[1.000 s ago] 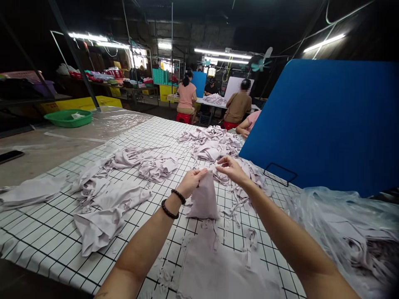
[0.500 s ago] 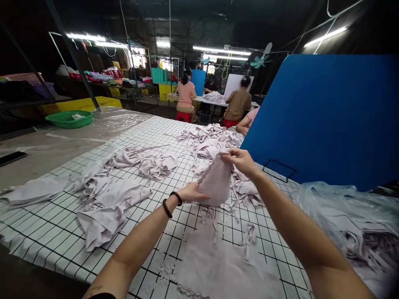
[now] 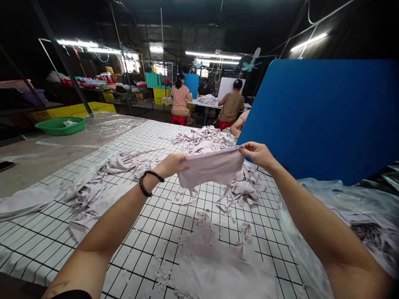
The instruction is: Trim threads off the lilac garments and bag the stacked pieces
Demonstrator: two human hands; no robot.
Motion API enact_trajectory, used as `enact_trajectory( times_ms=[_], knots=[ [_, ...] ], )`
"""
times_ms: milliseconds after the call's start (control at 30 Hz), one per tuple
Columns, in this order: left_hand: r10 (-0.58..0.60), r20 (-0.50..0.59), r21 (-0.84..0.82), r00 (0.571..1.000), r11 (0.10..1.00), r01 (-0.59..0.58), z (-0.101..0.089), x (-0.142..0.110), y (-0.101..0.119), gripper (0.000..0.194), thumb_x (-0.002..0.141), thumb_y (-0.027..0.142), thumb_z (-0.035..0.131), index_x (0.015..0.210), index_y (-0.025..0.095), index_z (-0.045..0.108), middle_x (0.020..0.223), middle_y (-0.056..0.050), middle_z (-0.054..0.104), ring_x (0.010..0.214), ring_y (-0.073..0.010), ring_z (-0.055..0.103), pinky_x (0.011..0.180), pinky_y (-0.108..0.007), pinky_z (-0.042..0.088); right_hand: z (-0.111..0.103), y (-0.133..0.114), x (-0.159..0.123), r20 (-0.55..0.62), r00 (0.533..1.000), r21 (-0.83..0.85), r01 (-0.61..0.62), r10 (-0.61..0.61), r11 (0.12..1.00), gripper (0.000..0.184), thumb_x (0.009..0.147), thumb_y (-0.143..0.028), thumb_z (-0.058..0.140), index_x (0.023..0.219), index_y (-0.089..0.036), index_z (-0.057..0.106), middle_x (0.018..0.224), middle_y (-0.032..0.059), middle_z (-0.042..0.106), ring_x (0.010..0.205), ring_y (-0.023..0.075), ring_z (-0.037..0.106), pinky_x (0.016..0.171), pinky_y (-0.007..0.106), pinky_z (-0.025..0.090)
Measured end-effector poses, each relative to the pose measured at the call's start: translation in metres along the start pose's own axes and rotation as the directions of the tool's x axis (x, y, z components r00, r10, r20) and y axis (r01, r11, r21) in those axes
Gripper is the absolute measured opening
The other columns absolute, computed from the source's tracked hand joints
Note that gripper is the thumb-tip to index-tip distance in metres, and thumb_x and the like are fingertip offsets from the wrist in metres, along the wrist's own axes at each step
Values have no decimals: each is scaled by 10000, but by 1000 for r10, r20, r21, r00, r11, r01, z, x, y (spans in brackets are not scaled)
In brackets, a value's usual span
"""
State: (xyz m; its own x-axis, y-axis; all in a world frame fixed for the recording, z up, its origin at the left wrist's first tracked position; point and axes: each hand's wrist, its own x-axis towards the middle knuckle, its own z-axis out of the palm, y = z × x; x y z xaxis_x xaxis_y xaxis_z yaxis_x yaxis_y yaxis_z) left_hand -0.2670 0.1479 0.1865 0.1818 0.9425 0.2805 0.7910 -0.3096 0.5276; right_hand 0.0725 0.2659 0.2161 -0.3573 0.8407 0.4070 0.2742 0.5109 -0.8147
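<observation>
Stretched between my two hands above the table is a pale pinkish-grey fabric garment [image 3: 212, 167], its upper edge nearly straight. My left hand [image 3: 172, 164], with dark beads at the wrist, pinches its left end. At the upper right corner the fingers of my right hand [image 3: 256, 153] are closed on it. Below, a flat piece of the same cloth with strap loops [image 3: 227, 265] lies close to me. A heap of similar garments [image 3: 207, 139] sits beyond my hands, and a smaller bunch [image 3: 247, 185] is under my right hand.
More garments [image 3: 93, 195] spread over the left of the grid-patterned tablecloth [image 3: 149, 236]. A large blue board [image 3: 321, 120] stands at the right, behind a clear plastic bag [image 3: 327, 193] of cloth. At far left are a green basin [image 3: 59, 126] and a phone [image 3: 6, 165]. Several people sit beyond.
The garment has gone from hanging folded to being drawn out wide. My left hand has moved left and up, my right hand slightly right. The view has shifted a little.
</observation>
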Motion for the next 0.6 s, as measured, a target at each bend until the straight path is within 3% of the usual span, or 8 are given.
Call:
enact_trajectory(
  times_ms=[67, 133, 267, 333, 400, 467, 533, 600],
  knots=[
    [-40, -22, 26, 999, 999, 40, -9, 5, 0, 567, 725, 385, 667, 1246, 208, 532, 870, -32, 632, 790, -189, 557, 681, -252, 411, -4, -2, -1, -6, 1000, -100, 9, -10, 995, 242, 718, -399, 669, 770, -163, 674, 717, 25, 637, 621, 119, 520, 551, 221, 397],
    [-69, -16, 58, 997, 996, 70, -13, 10, 0, 668, 683, 355, 701, 1299, 206, 487, 874, -33, 625, 806, -197, 549, 694, -255, 403, -6, -4, -2, -11, 1000, -238, 22, -25, 971, 187, 729, -335, 625, 740, -155, 674, 685, 23, 627, 583, 114, 496, 525, 221, 373],
    [-103, 84, 127, 991, 988, 92, -10, 17, 5, 222, 670, 383, 698, 754, 178, 698, 723, -50, 608, 709, -194, 531, 636, -264, 386, -2, -10, -7, 17, 994, -433, 106, -109, 895, 142, 691, -224, 547, 686, -139, 661, 677, 36, 633, 560, 119, 479, 498, 226, 345],
    [-96, 42, 142, 994, 986, 89, -6, 18, 8, 269, 636, 426, 719, 576, 175, 644, 672, -53, 580, 700, -197, 519, 626, -272, 382, 0, -13, -9, 26, 988, -475, 147, -153, 867, 150, 674, -195, 508, 662, -137, 646, 650, 34, 625, 553, 119, 475, 499, 226, 343],
    [-60, -49, 112, 997, 992, 65, -3, 17, 10, 306, 575, 457, 757, 568, 177, 634, 739, -60, 581, 782, -218, 520, 665, -281, 395, 1, -14, -11, 17, 985, -508, 158, -173, 847, 171, 661, -183, 485, 673, -138, 649, 607, 27, 608, 534, 118, 465, 497, 226, 340],
    [-54, -56, -13, 997, 999, 53, 1, 14, 9, 334, 559, 482, 762, 620, 179, 638, 827, -58, 585, 836, -220, 523, 691, -285, 411, 0, -14, -12, 2, 985, -537, 145, -170, 831, 197, 651, -176, 473, 702, -141, 660, 586, 26, 602, 518, 117, 458, 484, 225, 331],
    [-89, 62, -234, 994, 967, 102, 5, 10, 8, 355, 603, 500, 734, 679, 173, 620, 801, -37, 584, 775, -187, 541, 650, -273, 423, -3, -11, -12, -15, 988, -563, 118, -152, 818, 207, 641, -169, 469, 706, -150, 665, 585, 31, 609, 509, 118, 458, 471, 223, 322],
    [-115, 212, -470, 971, 859, 204, 10, 5, 7, 368, 628, 487, 731, 737, 165, 590, 733, -10, 585, 692, -152, 555, 598, -251, 428, -6, -7, -13, -23, 991, -576, 92, -129, 812, 203, 633, -164, 467, 683, -161, 664, 580, 31, 614, 491, 115, 455, 458, 221, 312]
  ],
)
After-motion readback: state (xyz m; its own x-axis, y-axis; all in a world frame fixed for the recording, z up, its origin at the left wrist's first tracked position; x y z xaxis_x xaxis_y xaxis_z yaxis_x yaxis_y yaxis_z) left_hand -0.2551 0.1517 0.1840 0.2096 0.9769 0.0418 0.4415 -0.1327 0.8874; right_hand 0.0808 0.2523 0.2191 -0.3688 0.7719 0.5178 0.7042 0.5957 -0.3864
